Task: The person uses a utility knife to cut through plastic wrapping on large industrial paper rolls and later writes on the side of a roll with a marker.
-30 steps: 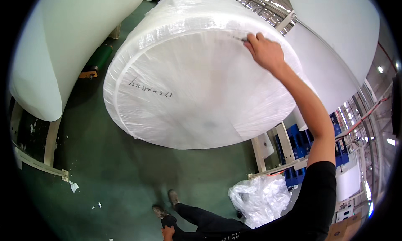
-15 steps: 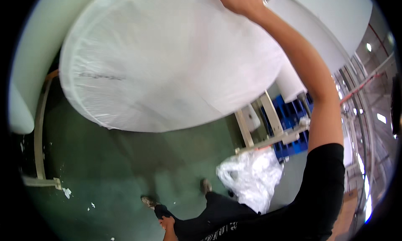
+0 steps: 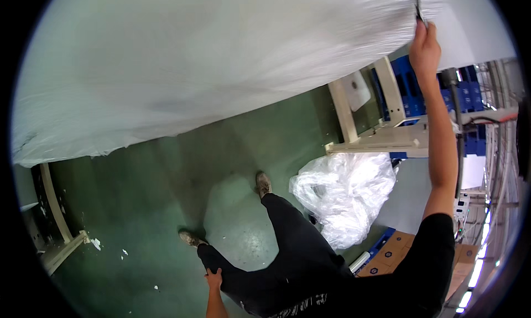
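Observation:
A huge white roll (image 3: 221, 52) wrapped in wrinkled clear plastic film fills the upper part of the head view. My right hand (image 3: 425, 55) reaches far out to the roll's right end, closed around a slim dark and silver utility knife (image 3: 418, 9). The knife's tip points away from me, at the film, which is pulled into creases there; whether it touches cannot be seen. Down at the lower left, my left hand (image 3: 213, 278) rests on my left leg above the knee, fingers spread and holding nothing.
A crumpled heap of clear plastic film (image 3: 348, 199) lies on the green floor (image 3: 138, 207) to my right. Beyond it stand a cream metal frame (image 3: 381, 140) and blue pallets (image 3: 409, 88). Cardboard boxes (image 3: 390, 254) sit at the lower right. Another frame leg (image 3: 58, 207) stands at left.
My right hand has moved rightward along the roll, and the knife now shows in it. The view has shifted, so the roll's wrapped side spans the top. My left hand stays on the leg.

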`<state>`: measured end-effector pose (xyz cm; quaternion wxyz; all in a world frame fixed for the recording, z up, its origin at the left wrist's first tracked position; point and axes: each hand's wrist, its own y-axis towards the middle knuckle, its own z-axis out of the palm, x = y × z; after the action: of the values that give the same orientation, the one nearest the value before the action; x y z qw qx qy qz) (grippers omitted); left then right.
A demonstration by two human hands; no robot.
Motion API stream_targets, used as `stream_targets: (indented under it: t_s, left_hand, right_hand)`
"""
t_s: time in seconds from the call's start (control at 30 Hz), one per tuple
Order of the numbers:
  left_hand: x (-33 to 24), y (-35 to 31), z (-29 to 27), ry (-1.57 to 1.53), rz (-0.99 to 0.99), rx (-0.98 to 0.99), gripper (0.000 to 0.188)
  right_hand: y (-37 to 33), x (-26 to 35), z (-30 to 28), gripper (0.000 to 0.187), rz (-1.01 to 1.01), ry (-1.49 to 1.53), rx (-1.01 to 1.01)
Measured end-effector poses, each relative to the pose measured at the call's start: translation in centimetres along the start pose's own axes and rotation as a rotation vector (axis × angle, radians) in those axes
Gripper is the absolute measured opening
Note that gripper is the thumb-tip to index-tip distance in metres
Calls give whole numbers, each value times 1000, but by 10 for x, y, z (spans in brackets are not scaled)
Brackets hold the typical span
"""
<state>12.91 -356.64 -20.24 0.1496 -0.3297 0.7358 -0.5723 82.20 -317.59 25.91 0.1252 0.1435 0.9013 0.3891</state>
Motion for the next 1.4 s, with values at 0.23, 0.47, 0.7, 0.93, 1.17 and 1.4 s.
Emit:
stream_targets:
  t_s: [0.23, 0.47, 0.7, 0.93, 1.17, 1.4]
  left_hand:
    - [-15, -12, 22, 249, 198, -324, 71]
    - [-56, -59, -5, 170, 54, -327, 69]
    - [-34, -49, 4, -18, -31, -328, 80]
    - [13, -42, -5, -126, 32, -380, 66]
    - [57, -14, -77, 70, 337, -286, 54]
    - [-87, -166, -346, -1, 1308, -942, 43]
  right_hand:
    - [-283, -116, 242, 36, 568, 149, 77]
    - [-553, 118, 479, 36, 1248, 869, 142]
    - [-680, 591, 423, 26, 581, 1687, 1922]
    - [-598, 664, 122, 47, 153, 1828, 2294]
    - [-552, 227, 61, 40, -437, 236, 1646]
    - [-170, 89, -111, 48, 521, 263, 831]
